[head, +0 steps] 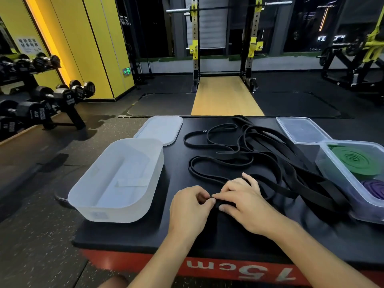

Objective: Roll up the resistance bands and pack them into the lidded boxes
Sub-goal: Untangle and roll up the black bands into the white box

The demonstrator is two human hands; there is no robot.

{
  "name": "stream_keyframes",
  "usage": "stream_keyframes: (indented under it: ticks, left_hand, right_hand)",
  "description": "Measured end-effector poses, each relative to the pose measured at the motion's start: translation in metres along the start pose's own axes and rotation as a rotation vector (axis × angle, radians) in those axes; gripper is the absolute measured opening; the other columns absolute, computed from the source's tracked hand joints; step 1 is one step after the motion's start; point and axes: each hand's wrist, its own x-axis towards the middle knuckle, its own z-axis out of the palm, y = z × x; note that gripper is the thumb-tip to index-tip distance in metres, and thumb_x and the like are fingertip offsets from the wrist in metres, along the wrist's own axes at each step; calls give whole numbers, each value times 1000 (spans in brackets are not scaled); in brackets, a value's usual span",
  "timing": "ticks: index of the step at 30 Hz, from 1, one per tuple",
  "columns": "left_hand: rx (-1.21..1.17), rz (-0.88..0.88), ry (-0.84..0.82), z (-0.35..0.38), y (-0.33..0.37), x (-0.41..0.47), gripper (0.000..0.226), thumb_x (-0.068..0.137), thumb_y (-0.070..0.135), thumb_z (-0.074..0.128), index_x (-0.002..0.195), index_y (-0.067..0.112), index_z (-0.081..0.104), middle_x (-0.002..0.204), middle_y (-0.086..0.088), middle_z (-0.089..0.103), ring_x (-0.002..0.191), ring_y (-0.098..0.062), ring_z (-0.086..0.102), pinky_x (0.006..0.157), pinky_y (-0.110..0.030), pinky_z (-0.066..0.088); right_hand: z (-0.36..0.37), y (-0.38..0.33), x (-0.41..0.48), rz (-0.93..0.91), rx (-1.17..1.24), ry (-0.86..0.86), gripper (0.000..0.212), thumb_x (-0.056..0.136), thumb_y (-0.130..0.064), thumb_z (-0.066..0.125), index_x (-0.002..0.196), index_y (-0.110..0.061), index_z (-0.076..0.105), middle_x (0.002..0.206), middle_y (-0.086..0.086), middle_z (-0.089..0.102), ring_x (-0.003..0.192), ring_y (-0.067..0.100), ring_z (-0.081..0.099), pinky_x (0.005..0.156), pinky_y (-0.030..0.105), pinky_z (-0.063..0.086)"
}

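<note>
Red platform side (239,271) sits closest, white "15cm" printed on it, reading upside down from this view. On its black top, left hand (187,210) and right hand (245,206) meet at the near edge of the black resistance bands (259,150), a loose tangle mid-platform. Both hands have fingers curled and pinch one band end (218,202) between thumb and forefinger; how far it is rolled cannot be told. One loop at the tangle's far left carries small white lettering (205,131), looks like "KDST". Left of the tangle: frosted box (112,213), open, a pale label patch inside, unreadable. Frosted lid (160,128) lies flat just behind it. Right of the tangle: clear box (330,169) holding a rolled green band (357,161) and a rolled purple band (376,189). Clear lid (301,129) lies just beyond that box. Far left of the tangle, off the platform: dumbbells (68,96) on a rack, ends marked "40". Beyond the tangle: squat rack (224,38) and a green exit sign (126,71).
</note>
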Motion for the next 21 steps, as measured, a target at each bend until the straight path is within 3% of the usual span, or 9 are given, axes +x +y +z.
stream_keyframes:
  ticks: [3,5,8,11,13,16,21]
  left_hand:
    - [20,70,1,2,-3,-1,9,89,40,78,97,36,79,90,21,71,91,0,62,85,-23,50]
    - [30,98,-28,0,-6,2,13,88,41,78,101,39,80,96,23,71,98,1,61,95,-29,49]
    - [-46,119,-121,-7,-13,13,15,86,33,82,100,38,81,90,23,73,93,5,65,86,-16,48]
    - [-81,116,-214,-13,-13,21,13,86,23,84,90,35,80,81,21,74,84,6,66,73,-7,45]
    - [-39,131,-225,-14,-11,23,16,85,25,84,87,39,77,81,20,73,85,6,64,73,-7,44]
    - [-13,138,-226,-12,-11,23,13,86,27,83,93,37,78,88,19,71,90,5,63,77,-9,43]
    - [-40,146,-228,-11,-17,24,15,86,27,84,93,38,78,87,21,70,90,5,62,75,-7,41]
  right_hand:
    - [2,7,2,7,43,71,31,90,-58,66,119,-48,71,107,-25,44,116,-5,38,124,33,-12]
    - [5,9,4,0,88,109,42,82,-72,58,110,-46,76,106,-26,46,116,-7,39,124,32,-10]
    - [12,10,5,-17,122,183,51,78,-77,55,101,-39,80,104,-25,51,114,-5,45,124,29,-5]
    - [15,10,1,-55,41,216,50,83,-73,55,109,-36,77,103,-22,54,110,-1,50,126,36,5]
    - [15,8,-2,-101,-24,231,44,87,-66,56,116,-37,72,104,-21,56,109,-1,51,126,41,10]
    - [12,11,-6,-179,-59,248,27,92,-55,59,108,-38,73,115,-17,57,117,3,52,125,45,18]
    - [1,26,-11,-274,-187,215,27,100,-40,54,120,-42,72,115,-12,60,114,13,58,117,49,34]
